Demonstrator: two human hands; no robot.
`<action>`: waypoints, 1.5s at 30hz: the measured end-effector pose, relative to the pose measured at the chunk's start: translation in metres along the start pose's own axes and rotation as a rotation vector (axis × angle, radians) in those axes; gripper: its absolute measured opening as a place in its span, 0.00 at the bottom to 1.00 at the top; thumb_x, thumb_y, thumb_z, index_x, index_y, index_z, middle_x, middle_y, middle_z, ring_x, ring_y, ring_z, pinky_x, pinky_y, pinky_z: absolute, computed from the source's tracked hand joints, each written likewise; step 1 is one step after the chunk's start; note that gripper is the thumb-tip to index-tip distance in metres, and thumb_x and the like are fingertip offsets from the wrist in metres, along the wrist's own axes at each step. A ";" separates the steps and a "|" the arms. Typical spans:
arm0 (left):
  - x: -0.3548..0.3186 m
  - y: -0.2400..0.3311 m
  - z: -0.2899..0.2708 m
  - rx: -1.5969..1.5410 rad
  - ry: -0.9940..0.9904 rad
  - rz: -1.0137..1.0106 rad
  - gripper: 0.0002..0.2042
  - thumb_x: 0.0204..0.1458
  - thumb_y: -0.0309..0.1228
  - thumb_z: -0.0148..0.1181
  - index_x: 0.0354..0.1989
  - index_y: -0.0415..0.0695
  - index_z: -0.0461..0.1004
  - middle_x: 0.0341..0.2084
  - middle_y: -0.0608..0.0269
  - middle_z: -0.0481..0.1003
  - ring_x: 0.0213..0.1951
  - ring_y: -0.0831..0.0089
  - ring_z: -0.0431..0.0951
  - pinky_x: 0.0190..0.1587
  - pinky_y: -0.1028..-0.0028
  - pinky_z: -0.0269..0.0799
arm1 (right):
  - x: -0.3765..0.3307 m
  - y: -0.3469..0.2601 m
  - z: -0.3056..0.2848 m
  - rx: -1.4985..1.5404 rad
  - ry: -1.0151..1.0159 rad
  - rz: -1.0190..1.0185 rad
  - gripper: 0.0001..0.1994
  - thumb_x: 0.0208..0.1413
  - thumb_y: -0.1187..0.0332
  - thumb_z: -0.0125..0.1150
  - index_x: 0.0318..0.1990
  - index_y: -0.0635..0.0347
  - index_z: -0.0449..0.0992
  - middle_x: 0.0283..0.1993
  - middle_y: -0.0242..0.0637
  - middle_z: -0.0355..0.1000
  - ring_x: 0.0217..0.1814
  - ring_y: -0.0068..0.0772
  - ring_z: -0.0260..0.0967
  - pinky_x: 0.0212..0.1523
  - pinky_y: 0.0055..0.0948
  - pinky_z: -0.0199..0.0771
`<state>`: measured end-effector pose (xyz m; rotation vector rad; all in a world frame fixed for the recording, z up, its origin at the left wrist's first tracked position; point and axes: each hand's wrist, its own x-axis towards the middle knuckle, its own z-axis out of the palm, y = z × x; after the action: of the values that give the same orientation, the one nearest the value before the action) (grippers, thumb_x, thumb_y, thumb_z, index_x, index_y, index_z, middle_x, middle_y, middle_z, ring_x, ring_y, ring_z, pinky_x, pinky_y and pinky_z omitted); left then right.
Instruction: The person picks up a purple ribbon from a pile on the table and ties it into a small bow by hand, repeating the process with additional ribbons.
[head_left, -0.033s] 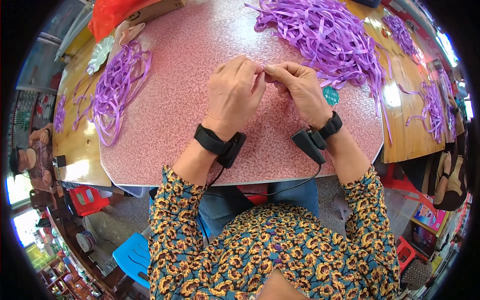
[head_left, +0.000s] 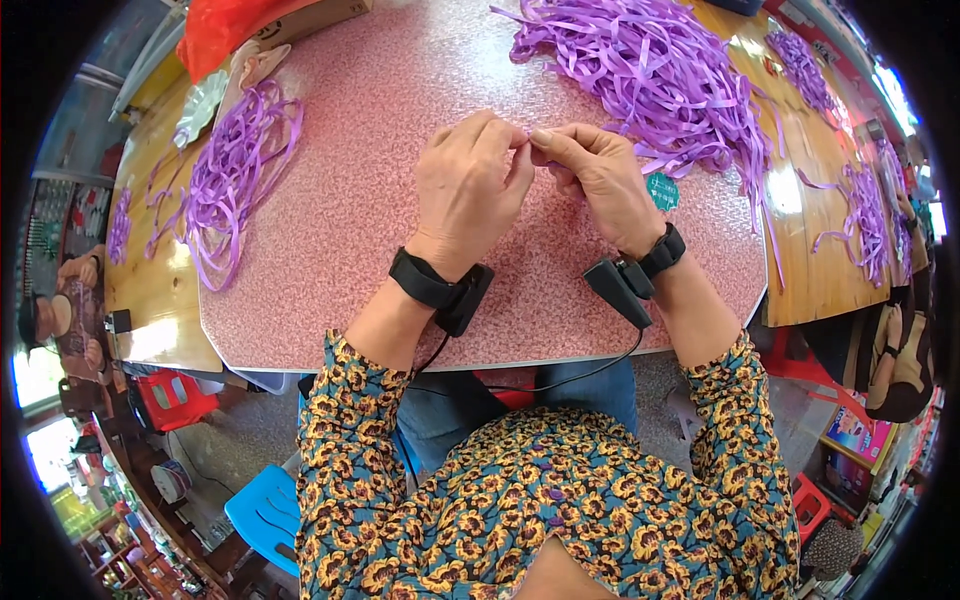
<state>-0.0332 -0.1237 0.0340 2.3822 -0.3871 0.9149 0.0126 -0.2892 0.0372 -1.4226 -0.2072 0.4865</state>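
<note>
both hands, left hand [head_left: 468,190] and right hand [head_left: 598,182], pinch their grip together on a purple ribbon [head_left: 528,133]; the ribbon heap [head_left: 645,75] lies just beyond, on the pink bench [head_left: 370,150].

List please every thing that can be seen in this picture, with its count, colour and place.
pink speckled table top: one, pink, under both hands.
large heap of purple ribbon strips: one, purple, far right on the pink top.
smaller bunch of purple ribbon strips: one, purple, left edge of the pink top.
wooden table: one, brown, to the right, with more purple strips on it.
small teal round tag: one, teal, beside the right wrist.
blue plastic stool: one, blue, on the floor, lower left.
red plastic stool: one, red, on the floor, left.
black wrist devices: two, black, one on each wrist.
left hand: fingertips pinched, meeting the right hand.
right hand: fingertips pinched on a purple strip end.
</note>
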 end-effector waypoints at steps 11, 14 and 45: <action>-0.008 0.002 0.008 -0.882 -0.042 -0.533 0.06 0.59 0.25 0.57 0.41 0.36 0.71 0.33 0.63 0.76 0.34 0.78 0.77 0.39 0.79 0.74 | 0.000 -0.007 -0.006 0.251 -0.087 0.113 0.08 0.61 0.61 0.61 0.35 0.54 0.78 0.26 0.18 0.66 0.21 0.08 0.51 0.20 0.15 0.47; -0.007 0.002 0.007 -1.062 -0.039 -0.602 0.07 0.60 0.25 0.55 0.43 0.36 0.69 0.35 0.61 0.75 0.35 0.76 0.78 0.41 0.77 0.76 | -0.001 -0.007 -0.007 0.266 -0.087 0.119 0.08 0.61 0.61 0.60 0.35 0.54 0.78 0.25 0.18 0.65 0.21 0.08 0.51 0.20 0.15 0.48; -0.008 0.001 0.009 -0.877 -0.046 -0.532 0.05 0.58 0.23 0.58 0.40 0.38 0.73 0.33 0.68 0.75 0.35 0.83 0.74 0.39 0.81 0.72 | 0.002 -0.001 -0.012 0.312 -0.209 0.141 0.08 0.63 0.62 0.57 0.36 0.55 0.76 0.26 0.19 0.66 0.20 0.08 0.52 0.20 0.13 0.50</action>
<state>-0.0341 -0.1294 0.0235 1.5627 -0.1093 0.3262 0.0197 -0.2989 0.0362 -1.0851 -0.1897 0.7510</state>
